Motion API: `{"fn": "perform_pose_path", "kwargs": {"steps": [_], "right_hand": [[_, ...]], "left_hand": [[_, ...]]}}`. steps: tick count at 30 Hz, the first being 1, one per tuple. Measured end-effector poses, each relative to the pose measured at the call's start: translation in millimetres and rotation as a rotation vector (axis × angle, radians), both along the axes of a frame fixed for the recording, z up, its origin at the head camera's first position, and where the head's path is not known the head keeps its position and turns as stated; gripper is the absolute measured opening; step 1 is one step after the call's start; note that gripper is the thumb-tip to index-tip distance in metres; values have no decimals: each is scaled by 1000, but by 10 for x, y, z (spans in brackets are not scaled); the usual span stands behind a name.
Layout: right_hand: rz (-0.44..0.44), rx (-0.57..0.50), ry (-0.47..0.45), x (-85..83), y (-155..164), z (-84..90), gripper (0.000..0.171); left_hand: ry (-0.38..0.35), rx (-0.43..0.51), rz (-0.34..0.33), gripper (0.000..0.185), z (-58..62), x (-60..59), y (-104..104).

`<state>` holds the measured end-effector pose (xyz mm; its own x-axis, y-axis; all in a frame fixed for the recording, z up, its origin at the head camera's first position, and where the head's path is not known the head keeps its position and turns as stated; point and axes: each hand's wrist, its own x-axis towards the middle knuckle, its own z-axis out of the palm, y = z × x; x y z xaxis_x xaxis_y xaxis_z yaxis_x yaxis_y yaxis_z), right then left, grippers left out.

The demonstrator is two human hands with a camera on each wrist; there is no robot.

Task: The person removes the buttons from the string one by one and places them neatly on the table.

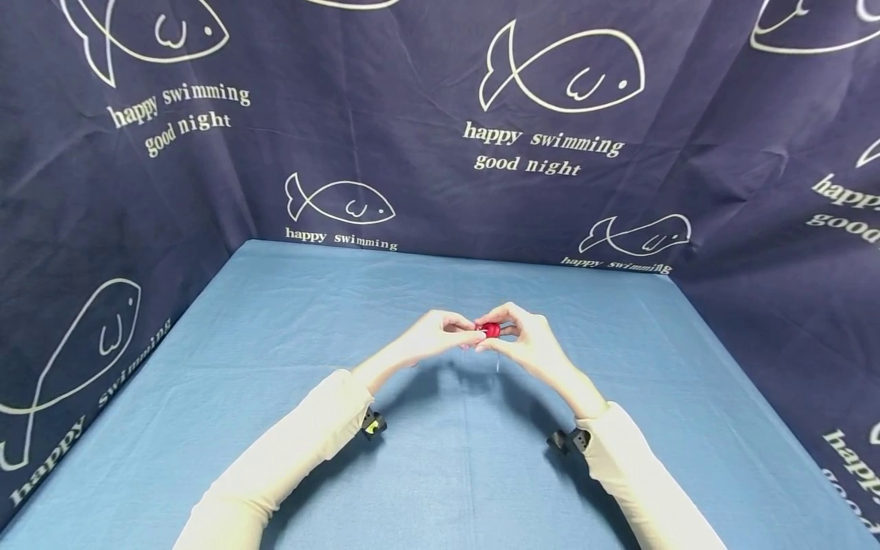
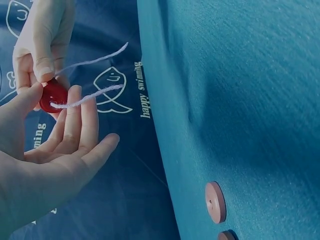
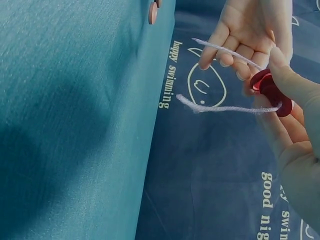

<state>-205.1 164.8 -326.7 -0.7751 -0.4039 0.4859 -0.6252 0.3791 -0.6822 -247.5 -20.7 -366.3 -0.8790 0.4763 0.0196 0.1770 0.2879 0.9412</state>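
Note:
Both hands meet above the middle of the table and pinch a small glossy red piece (image 1: pixel 490 330). My left hand (image 1: pixel 443 334) grips its left side between thumb and fingers. From the other side my right hand (image 1: pixel 525 338) pinches it too. In the right wrist view the red piece (image 3: pixel 272 92) looks like several round discs, perhaps buttons, side by side. A pale lilac yarn (image 3: pixel 225 108) comes out of one end face, and a second length of yarn (image 2: pixel 100 59) comes out at the other end. Both yarn ends hang free. Fingers hide part of the red piece.
A pinkish round button (image 2: pixel 215 202) and part of a second button (image 2: pixel 226 235) show on the blue table cloth (image 1: pixel 467 458) in the left wrist view. Dark blue curtains (image 1: pixel 412 153) with fish drawings stand around the back and sides.

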Motion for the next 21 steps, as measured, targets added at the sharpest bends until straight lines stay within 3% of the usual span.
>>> {"fn": "perform_pose_path", "kwargs": {"steps": [5,15,18,21], "right_hand": [[16,-11,12,-6,14,-8,29],[12,41,244,-17,34,-18,31],[17,35,243,-16,42,-21,31],[31,4,158,-13,46,-26,34]], "left_hand": [[-9,22,-19,32,-18,-12,-23],[-34,54,-20,33,-21,-6,-50],[-43,68,-13,33,-22,-7,-53],[-45,67,-6,34,-23,-3,-63]]}}
